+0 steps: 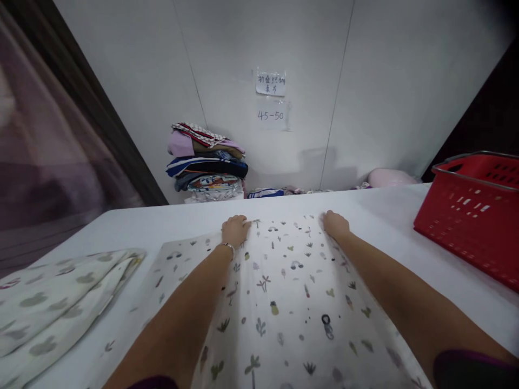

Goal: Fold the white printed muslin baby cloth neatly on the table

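A thin white cloth printed with small palms, cacti, pineapples and rainbows is spread over the white table in front of me. Both my arms reach forward across it. My left hand, with a bracelet at the wrist, is closed on the far part of the cloth, and a flap extends out to its left. At the far right corner my right hand has its fingers curled round the cloth's edge. The fingertips of both hands are partly hidden. Between the hands the cloth lies fairly flat, with soft lengthwise creases.
A folded white cloth with grey-green cloud-like shapes lies at the left. On the right stands a red plastic basket. Beyond the table's far edge, a stack of folded fabrics leans near the wall, below paper notes. A curtain hangs at left.
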